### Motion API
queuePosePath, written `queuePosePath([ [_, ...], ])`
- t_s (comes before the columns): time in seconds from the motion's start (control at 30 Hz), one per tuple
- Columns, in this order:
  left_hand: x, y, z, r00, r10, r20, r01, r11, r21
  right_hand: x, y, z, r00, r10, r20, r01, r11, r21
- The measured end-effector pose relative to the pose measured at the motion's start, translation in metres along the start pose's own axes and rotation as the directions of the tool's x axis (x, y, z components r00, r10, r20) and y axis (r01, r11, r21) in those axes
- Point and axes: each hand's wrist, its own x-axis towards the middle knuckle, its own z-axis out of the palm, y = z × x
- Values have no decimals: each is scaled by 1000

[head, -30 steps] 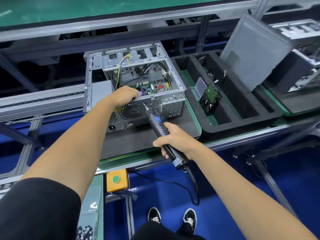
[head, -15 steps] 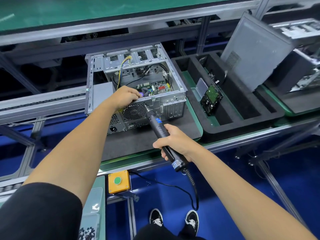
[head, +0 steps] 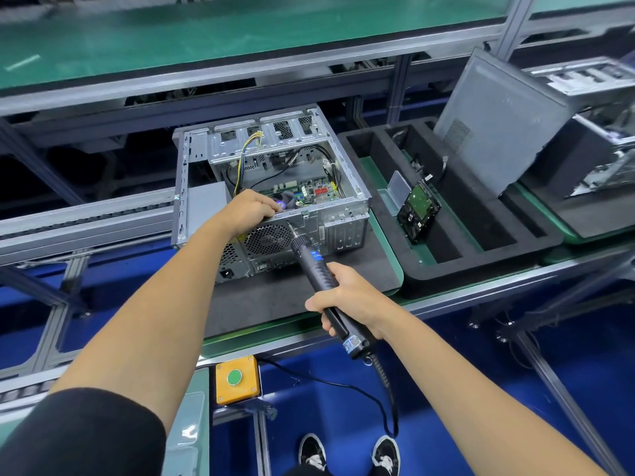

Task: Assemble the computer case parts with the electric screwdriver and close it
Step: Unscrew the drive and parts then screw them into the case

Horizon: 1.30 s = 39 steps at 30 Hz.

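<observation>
Gripping the electric screwdriver (head: 318,266) in my right hand (head: 347,298), fingers wrapped round its black barrel, I hold its bit against the upper rear edge of the open computer case (head: 271,187) on the counter (head: 302,304). My left hand (head: 251,207) curls over that rear rim, holding it.

The person's left hand (head: 250,208) is resting curled over the top rear edge of the open computer case (head: 271,187). The right hand (head: 347,298) is gripping the electric screwdriver (head: 321,273), its bit touching the case's rear panel just below the left hand's fingers. A hard drive (head: 418,211) is leaning in a foam tray (head: 481,249) beyond the right hand.
</observation>
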Motion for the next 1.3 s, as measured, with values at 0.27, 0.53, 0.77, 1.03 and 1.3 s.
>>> queuePosePath([
  [0.27, 0, -1, -1, 1000, -10, 6, 10, 1000, 7, 0, 1, -2, 1000, -8, 2, 8, 1000, 7],
  [0.53, -4, 4, 0, 1000, -22, -10, 22, 1000, -2, -1, 0, -5, 1000, -4, 16, 4, 1000, 7],
  [0.77, -10, 9, 0, 999, -36, -23, 37, 999, 12, 0, 0, -5, 1000, 17, 18, -17, 1000, 12],
  [1.03, -13, 9, -1, 999, -33, -8, 33, 999, 37, 3, 4, 7, 1000, 11, -10, -11, 1000, 13],
  [1.3, -11, 7, -1, 1000, -2, -23, 4, 997, 77, 6, 5, 19, 998, 1, -58, -3, 999, -43],
])
